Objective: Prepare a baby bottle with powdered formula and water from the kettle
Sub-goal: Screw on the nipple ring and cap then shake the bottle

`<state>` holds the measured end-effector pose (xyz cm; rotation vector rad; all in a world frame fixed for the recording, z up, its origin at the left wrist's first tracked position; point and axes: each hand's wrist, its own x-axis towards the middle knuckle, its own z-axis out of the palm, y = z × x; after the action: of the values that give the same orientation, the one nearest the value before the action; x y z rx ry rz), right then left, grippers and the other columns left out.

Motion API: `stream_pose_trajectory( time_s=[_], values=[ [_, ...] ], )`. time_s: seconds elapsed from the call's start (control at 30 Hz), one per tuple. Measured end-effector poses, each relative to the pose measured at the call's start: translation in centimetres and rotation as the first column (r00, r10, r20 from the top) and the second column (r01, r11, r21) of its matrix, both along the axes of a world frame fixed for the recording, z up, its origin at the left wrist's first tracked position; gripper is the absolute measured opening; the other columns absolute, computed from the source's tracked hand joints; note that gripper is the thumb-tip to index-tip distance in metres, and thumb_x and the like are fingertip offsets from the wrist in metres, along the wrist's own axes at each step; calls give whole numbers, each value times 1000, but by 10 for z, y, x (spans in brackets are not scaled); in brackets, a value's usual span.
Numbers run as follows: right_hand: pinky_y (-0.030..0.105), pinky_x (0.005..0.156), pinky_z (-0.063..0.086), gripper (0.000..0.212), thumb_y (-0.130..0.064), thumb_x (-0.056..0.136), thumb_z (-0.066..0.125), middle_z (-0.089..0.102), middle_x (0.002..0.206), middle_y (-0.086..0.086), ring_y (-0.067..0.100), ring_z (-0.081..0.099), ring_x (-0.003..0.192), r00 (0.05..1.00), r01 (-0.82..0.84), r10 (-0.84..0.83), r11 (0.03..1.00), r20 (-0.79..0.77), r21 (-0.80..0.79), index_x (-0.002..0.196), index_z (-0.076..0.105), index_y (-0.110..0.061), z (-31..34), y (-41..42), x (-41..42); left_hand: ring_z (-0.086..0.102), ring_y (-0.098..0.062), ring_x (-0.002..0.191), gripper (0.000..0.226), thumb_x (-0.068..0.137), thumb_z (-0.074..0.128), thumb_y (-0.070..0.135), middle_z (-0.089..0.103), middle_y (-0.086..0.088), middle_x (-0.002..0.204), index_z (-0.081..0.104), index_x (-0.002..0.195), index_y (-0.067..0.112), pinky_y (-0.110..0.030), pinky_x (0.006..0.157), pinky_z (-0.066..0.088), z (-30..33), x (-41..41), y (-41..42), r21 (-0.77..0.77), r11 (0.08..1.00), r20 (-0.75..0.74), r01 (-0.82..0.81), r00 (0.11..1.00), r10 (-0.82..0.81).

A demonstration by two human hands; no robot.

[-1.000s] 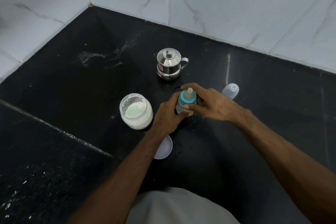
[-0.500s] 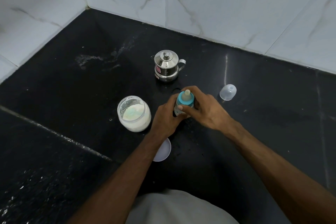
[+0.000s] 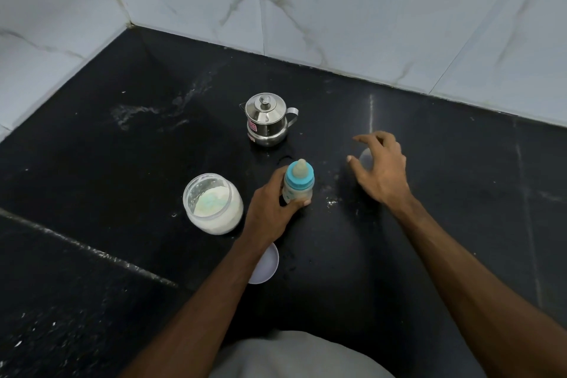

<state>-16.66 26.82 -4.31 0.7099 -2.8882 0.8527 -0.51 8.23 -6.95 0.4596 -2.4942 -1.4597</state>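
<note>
A baby bottle (image 3: pixel 298 184) with a blue collar and a teat stands upright on the black counter, and my left hand (image 3: pixel 270 209) is wrapped around its lower body. My right hand (image 3: pixel 380 170) hovers to the right with fingers spread, directly over the clear bottle cap (image 3: pixel 365 158), which is mostly hidden beneath it. A small steel kettle (image 3: pixel 267 120) with its lid on stands behind the bottle. To the left sits an open jar of white formula powder (image 3: pixel 213 204).
The jar's white lid (image 3: pixel 265 265) lies on the black counter (image 3: pixel 122 163) under my left forearm. Spilled powder specks lie right of the bottle. Marble-tiled walls (image 3: pixel 337 9) close off the back and left, meeting in a corner.
My right hand has let go of the bottle's collar and moved right, over the clear cap. My left hand still holds the bottle.
</note>
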Motion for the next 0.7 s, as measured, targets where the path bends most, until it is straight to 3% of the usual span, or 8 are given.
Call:
stream_pose_trajectory(
  time_s=[0.13,0.3,0.4,0.47,0.57,0.7],
  values=[
    [54,108,36,54,-27,86,66,32,143,9,30,36,131,990,39,-41,999,135,19,136,48,-28,-17,9,-2,42,14,122,74,80,79,24,48,23,131,38,140,35,0,98,32,-2,-1,0,-3,1000,5,12,1000,-12],
    [55,104,40,60,-9,87,60,37,138,10,30,44,122,990,8,0,998,138,-56,142,41,-23,-21,9,3,45,-4,130,73,81,78,21,53,5,142,41,143,22,-18,107,37,2,-1,2,-11,1000,15,15,1000,-15],
    [54,107,39,63,-15,88,66,40,140,6,24,46,124,987,26,-1,988,161,-150,142,36,-25,-9,7,5,44,-2,130,73,81,78,21,52,4,143,41,144,21,-11,104,34,2,-1,2,-7,1000,30,10,999,-10],
    [45,105,44,65,-22,86,71,44,139,0,17,49,122,981,39,18,959,194,-281,139,34,-27,9,0,9,42,1,128,73,81,78,21,52,5,143,41,144,22,-5,101,32,3,-1,3,-5,1000,38,5,999,-4],
    [25,94,50,63,-38,81,76,51,123,-18,5,56,111,979,-36,123,887,160,-460,129,35,-33,46,-15,23,45,1,127,73,80,79,22,53,9,140,41,143,25,-11,104,36,4,-1,3,17,1000,28,3,1000,-3],
    [3,85,42,55,-42,80,76,51,115,-28,-12,52,109,946,-279,325,843,21,-459,121,39,-40,77,-33,51,49,6,121,70,80,78,26,53,21,128,43,140,30,-6,99,37,5,0,4,35,999,12,7,1000,-8]
  ],
)
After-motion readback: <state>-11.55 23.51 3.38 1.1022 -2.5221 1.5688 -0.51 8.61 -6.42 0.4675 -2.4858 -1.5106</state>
